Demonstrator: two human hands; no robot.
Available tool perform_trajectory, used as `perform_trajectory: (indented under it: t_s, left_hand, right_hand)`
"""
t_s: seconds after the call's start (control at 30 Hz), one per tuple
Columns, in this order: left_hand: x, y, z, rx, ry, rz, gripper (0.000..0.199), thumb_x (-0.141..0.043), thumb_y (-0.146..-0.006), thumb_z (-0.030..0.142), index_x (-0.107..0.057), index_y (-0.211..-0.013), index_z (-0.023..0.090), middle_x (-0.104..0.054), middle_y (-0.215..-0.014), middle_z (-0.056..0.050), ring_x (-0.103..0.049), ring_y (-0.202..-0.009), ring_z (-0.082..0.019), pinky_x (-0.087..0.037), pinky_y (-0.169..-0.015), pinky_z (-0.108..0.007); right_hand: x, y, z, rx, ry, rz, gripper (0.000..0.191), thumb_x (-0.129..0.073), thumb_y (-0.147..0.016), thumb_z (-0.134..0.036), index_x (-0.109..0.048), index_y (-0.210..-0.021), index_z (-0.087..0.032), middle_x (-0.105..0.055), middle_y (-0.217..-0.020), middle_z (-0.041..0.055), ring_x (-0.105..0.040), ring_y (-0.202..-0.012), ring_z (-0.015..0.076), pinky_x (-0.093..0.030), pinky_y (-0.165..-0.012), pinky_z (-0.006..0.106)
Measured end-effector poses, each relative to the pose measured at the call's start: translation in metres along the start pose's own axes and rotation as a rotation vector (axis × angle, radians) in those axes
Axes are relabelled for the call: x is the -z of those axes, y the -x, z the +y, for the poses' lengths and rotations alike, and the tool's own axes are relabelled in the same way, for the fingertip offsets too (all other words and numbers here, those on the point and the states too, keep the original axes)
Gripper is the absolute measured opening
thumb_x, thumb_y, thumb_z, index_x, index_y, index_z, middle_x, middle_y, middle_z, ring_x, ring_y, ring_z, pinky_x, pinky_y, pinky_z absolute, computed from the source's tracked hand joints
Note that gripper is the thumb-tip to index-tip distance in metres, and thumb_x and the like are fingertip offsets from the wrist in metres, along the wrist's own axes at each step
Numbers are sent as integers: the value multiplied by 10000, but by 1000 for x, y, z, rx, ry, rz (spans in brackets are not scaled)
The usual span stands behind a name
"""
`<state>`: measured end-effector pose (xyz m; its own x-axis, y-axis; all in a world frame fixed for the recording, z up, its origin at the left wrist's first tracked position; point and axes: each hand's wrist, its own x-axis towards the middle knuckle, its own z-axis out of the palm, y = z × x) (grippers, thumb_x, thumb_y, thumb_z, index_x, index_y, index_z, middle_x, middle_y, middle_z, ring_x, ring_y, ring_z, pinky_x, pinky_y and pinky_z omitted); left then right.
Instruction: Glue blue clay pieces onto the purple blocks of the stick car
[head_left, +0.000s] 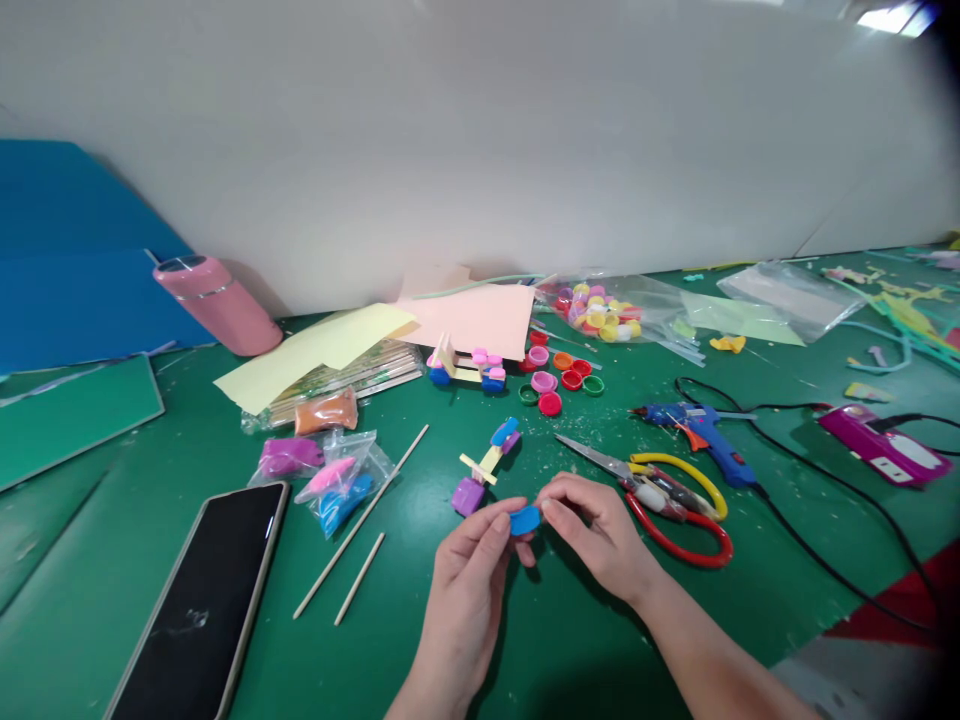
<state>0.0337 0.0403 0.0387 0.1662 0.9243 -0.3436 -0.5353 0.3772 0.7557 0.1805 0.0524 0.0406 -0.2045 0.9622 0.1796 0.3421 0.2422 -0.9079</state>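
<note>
A small flat piece of blue modelling clay (525,520) sits between my hands, low in the middle of the view. My left hand (472,570) pinches its left end between thumb and fingers. At the right end, the thumb and forefinger of my right hand (600,530) are closed on the edge. Just beyond my left fingertips lies a small model (491,460) of wooden sticks with purple and blue clay lumps. A second model (469,372), with pink and dark blue parts, stands farther back. Scissors (660,490) with red and yellow handles lie beside my right hand.
A blue glue gun (694,430) with a black cable lies to the right. Bottle caps (559,380) are scattered centrally. Bagged clay (345,490), wooden sticks (360,525) and a phone (202,600) lie left. A pink bottle (217,305) leans against the wall.
</note>
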Motion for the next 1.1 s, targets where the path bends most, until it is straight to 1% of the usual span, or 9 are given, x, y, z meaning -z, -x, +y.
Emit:
perform_trajectory:
  t_s: [0.07, 0.17, 0.33, 0.43, 0.57, 0.7, 0.83, 1.0, 1.1]
  left_hand:
    - [0, 0, -1, -21, -52, 2, 174, -623, -735, 253, -701, -851, 149, -641, -617, -15, -527, -586, -101, -402, -633, -217]
    - [1, 0, -2, -44, -132, 6, 191, -606, -750, 273, -693, -865, 149, -632, -597, -9, -529, -601, -104, -403, -657, -225]
    - [0, 2, -3, -79, -282, 72, 211, -640, -711, 256, -666, -890, 147, -635, -635, 0, -536, -586, -102, -422, -616, -227]
    - [-2, 2, -4, -102, -347, 114, 169, -632, -703, 229, -661, -845, 143, -629, -617, 8, -534, -559, -97, -428, -581, -217]
    - [-3, 1, -3, -122, -382, 137, 143, -638, -681, 226, -667, -793, 143, -625, -569, 12, -541, -531, -104, -426, -541, -211]
    - [-3, 1, -2, -111, -303, 152, 123, -654, -664, 193, -681, -769, 136, -614, -521, 13, -540, -513, -106, -425, -547, -212]
    - [-4, 1, -2, -95, -206, 150, 126, -662, -661, 182, -677, -777, 135, -620, -553, 9, -537, -522, -98, -425, -557, -211]
    - [-3, -1, -2, -45, -79, 108, 134, -685, -645, 187, -670, -763, 125, -609, -551, 3, -529, -527, -90, -425, -565, -208]
    - [-1, -2, -2, -9, -7, 85, 125, -690, -648, 196, -662, -745, 122, -599, -533, 4, -528, -517, -87, -422, -555, -206]
  right_hand:
    - [-1, -1, 0, -7, 21, -16, 234, -464, -868, -274, -557, -685, -163, -468, -612, -16, -428, -553, 99, -342, -509, 218]
    - [-3, -1, 0, -8, 41, -10, 234, -486, -854, -254, -530, -643, -162, -437, -587, -28, -400, -528, 88, -319, -488, 207]
    - [-6, -1, 2, 5, 74, -15, 222, -507, -835, -232, -530, -626, -163, -469, -589, -23, -422, -543, 90, -334, -509, 204]
    - [-7, 0, 2, 12, 81, -29, 207, -514, -829, -232, -546, -637, -163, -493, -605, -15, -440, -550, 93, -352, -518, 205]
    - [-7, 1, 0, 19, 84, -28, 194, -516, -828, -239, -561, -653, -167, -504, -617, -11, -456, -563, 102, -365, -523, 212]
    - [-7, 1, -1, 21, 77, 0, 153, -487, -844, -227, -578, -734, -172, -521, -650, 1, -482, -591, 115, -390, -542, 223]
    - [-8, 1, 0, 55, 22, 20, 112, -508, -830, -203, -608, -873, -176, -572, -773, 36, -531, -657, 132, -432, -577, 239]
    - [-9, 2, 1, 141, -24, 2, 208, -511, -821, -161, -644, -974, -206, -581, -855, 49, -566, -735, 145, -468, -617, 252]
    - [-10, 3, 1, 158, -19, 9, 259, -494, -828, -150, -636, -1032, -226, -570, -891, 51, -573, -796, 158, -484, -686, 277]
